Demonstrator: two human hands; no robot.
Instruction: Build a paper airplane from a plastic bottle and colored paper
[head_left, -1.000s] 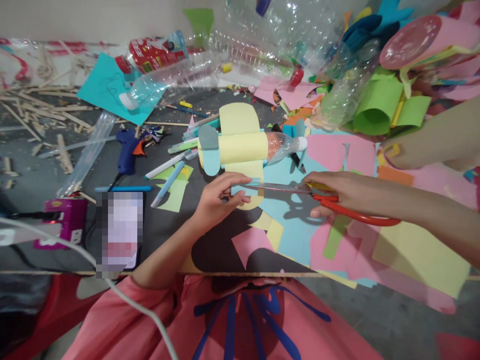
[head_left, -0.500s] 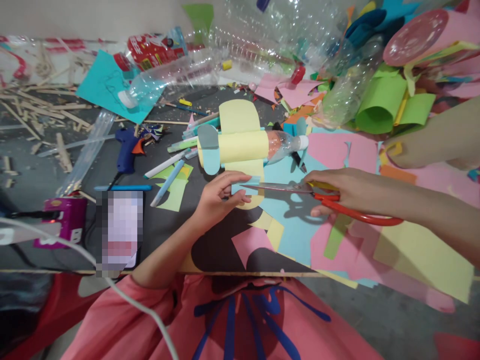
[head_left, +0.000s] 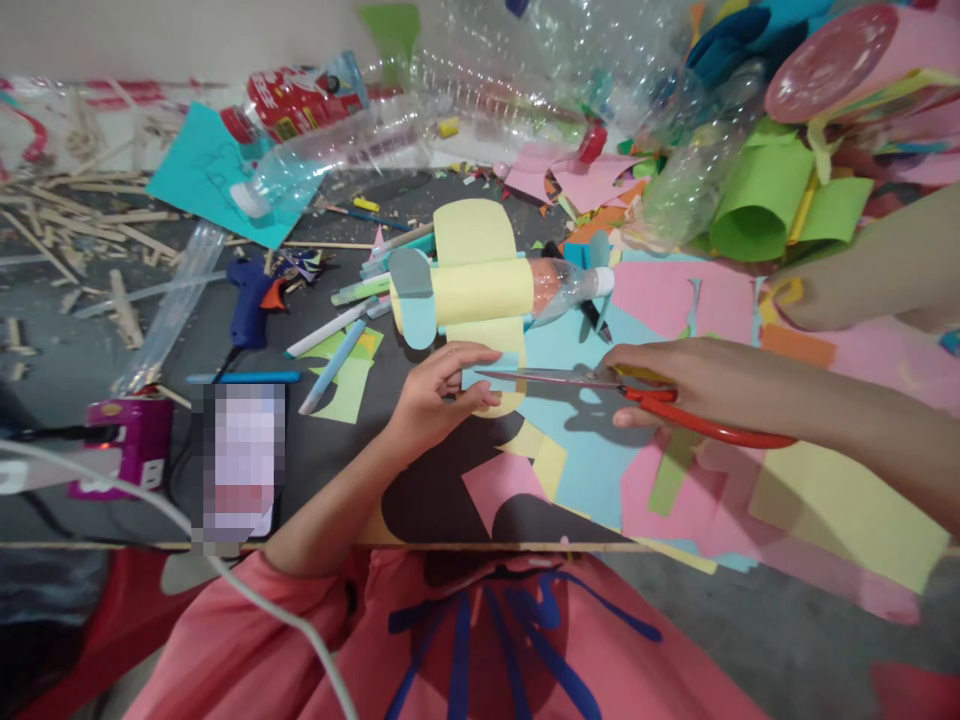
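A small piece of light-blue paper (head_left: 510, 360) is pinched between the thumb and fingers of my left hand (head_left: 433, 398). My right hand (head_left: 701, 375) grips red-handled scissors (head_left: 551, 377), whose blades point left and lie across that paper. From this angle the blades look nearly closed; whether they are cutting into the paper I cannot tell. Just beyond both hands lies a plastic bottle (head_left: 559, 285) wrapped in yellow paper, with yellow wing shapes at its sides and a blue-grey strip (head_left: 416, 310) at its left end. Its white cap faces right.
On the left are a blue glue gun (head_left: 249, 300), a phone (head_left: 244, 460) and a purple box (head_left: 131, 440). Several markers (head_left: 337, 365) lie left of the wrapped bottle. Clear bottles (head_left: 330, 150) crowd the back. Coloured paper (head_left: 577, 480) covers the right side. Another person's arm (head_left: 870, 270) reaches in at right.
The view has shifted very slightly. Both hands, the paper and the scissors keep almost the same positions.
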